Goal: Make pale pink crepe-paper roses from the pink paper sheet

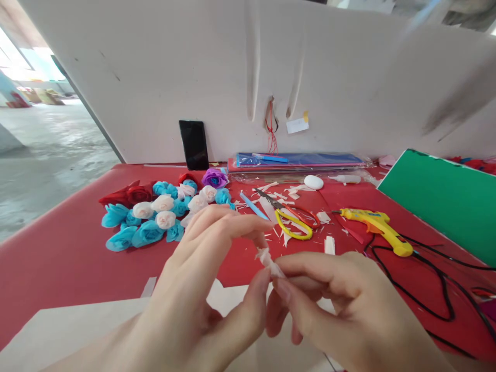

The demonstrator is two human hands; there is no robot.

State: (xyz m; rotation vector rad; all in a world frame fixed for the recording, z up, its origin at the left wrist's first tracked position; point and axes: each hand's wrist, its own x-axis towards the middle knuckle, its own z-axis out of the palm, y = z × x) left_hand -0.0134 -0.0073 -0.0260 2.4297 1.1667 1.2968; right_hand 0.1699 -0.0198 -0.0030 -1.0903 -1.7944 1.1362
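A small twisted piece of pale pink crepe paper (267,259) is held in the air between both hands. My right hand (329,294) pinches its lower end between thumb and fingers. My left hand (209,274) curls around the upper end, its thumb against the piece and a fingertip near the top; the index finger arches above. Beyond the hands on the red table lie yellow-and-red-handled scissors (295,225) among pale paper scraps. To the left sits a cluster of paper roses, including a white rose (166,220), a blue rose (149,235) and a purple rose (215,178).
A yellow glue gun (377,227) with a black cord lies to the right, by a green board (445,201). A black phone (194,145) leans on the white panel (163,67). Wrapped blue sheets (310,159) and a white oval object (313,182) lie behind. Pale paper (73,328) spreads in front.
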